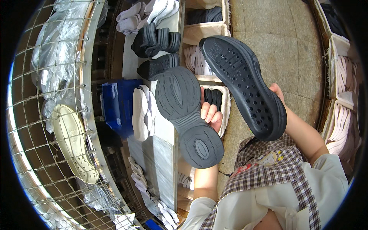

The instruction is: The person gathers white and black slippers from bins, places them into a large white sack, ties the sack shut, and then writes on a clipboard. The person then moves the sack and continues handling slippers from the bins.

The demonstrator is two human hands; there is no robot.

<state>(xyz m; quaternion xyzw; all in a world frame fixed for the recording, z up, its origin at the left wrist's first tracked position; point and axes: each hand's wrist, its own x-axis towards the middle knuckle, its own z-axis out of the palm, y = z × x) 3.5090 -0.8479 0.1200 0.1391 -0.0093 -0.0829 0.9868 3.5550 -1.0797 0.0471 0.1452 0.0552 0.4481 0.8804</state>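
My left hand (211,114) grips a dark grey shoe sole (191,124) at its narrow waist. Its ribbed underside, with an oval at each end, faces me. In my right hand (276,91) is a black shoe sole (245,88), tilted, its inner side with rows of round holes showing. Most of the right hand's fingers are hidden behind that sole. The two soles are held up side by side, apart from each other. Beyond the grey one, more black soles (158,66) lie on the workbench (153,165).
Pale soles (141,115) and white ones (165,9) lie along the bench, beside a blue bin (117,103). At left, a wire mesh rack (86,88) carries plastic bags and a cream sole (73,142). Lined bins (341,96) of soles stand at right, across the floor (276,42).
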